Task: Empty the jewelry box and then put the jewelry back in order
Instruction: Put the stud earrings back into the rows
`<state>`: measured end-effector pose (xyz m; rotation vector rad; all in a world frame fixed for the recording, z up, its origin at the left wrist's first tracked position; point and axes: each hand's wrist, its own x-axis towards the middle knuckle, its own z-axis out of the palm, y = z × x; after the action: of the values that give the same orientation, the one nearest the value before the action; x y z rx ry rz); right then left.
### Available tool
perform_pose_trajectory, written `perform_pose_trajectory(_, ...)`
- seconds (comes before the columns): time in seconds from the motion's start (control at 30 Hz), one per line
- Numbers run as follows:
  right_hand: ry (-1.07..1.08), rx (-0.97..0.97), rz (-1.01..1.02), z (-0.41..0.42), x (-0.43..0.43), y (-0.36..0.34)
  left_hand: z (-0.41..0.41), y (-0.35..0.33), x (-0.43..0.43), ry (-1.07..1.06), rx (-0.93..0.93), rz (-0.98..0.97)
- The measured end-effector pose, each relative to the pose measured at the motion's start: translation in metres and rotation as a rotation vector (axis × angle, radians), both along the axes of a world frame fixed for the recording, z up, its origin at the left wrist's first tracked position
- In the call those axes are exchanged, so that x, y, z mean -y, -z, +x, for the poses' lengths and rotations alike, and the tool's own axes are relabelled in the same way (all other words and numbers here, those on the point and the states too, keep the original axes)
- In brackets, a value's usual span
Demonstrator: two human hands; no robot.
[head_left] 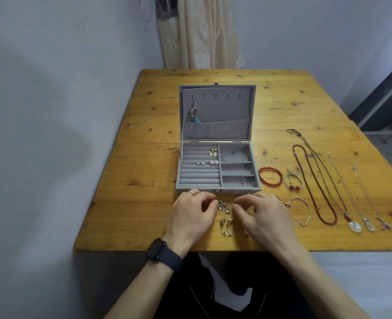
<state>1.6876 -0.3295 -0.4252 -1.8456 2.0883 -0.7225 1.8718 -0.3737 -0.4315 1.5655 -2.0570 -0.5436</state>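
Observation:
The grey jewelry box (240,185) stands open on the wooden table (144,157), its lid (227,111) leaning back. One dangling earring (193,113) hangs in the lid. Small earrings (214,152) and pearl studs (214,162) sit in the ring rolls on the left. In front of the box lies a pair of earrings (223,207). My left hand (191,214) and my right hand (263,214) flank this pair with fingers curled, fingertips close to it. I cannot tell whether either pinches an earring. More earrings (226,224) lie just nearer me.
To the right of the box lie a red bead bracelet (270,177), a cord bracelet (293,181), a silver bracelet (300,210), a long red bead necklace (314,187) and three pendant necklaces (355,226). The table's front edge (121,247) is close to my wrists.

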Motion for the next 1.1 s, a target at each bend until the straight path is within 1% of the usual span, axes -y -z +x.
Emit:
perform_pose_trajectory(0.1,0.012,-0.016,0.017,0.006,0.006,-0.003,-0.009,-0.004,0.0,-0.053,0.077,0.002)
perform_pose_trajectory(0.2,0.013,-0.014,0.049,0.011,0.012,-0.005,-0.014,-0.005,-0.001,-0.089,0.108,0.01)
perform_pose_trajectory(0.33,-0.029,-0.055,0.11,0.014,0.014,-0.008,-0.014,-0.007,-0.002,-0.081,0.1,0.04)
perform_pose_trajectory(0.6,-0.058,0.002,0.062,0.01,0.012,-0.004,-0.014,-0.01,-0.001,-0.033,0.105,0.072)
perform_pose_trajectory(0.8,-0.011,0.099,-0.062,0.005,0.006,-0.001,-0.017,-0.01,-0.004,-0.058,0.122,0.053)
perform_pose_trajectory(1.1,0.028,0.442,-0.172,-0.011,-0.015,-0.016,-0.03,-0.013,-0.002,-0.104,0.148,0.008)
